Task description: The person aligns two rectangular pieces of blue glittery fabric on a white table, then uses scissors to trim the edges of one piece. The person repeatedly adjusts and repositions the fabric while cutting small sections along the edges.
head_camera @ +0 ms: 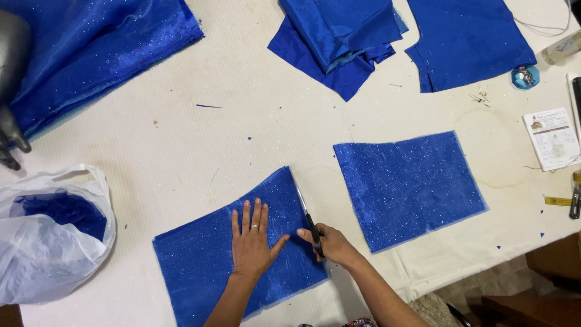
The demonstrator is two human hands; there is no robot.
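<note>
Fingers of the left hand (251,239) are spread flat, pinning the glittery blue fabric piece (206,260) at the near table edge, while the right hand (330,242) is wrapped around scissors (308,218) running along its right edge. Looks thin, floppy and slippery, so I'd press close beside the blades.

Glittery royal-blue fabric piece (206,260), cream ribbed table cover (242,139), white plastic bag (36,266), black-handled scissors (310,225)

White printed card (552,138), table's right edge
</note>
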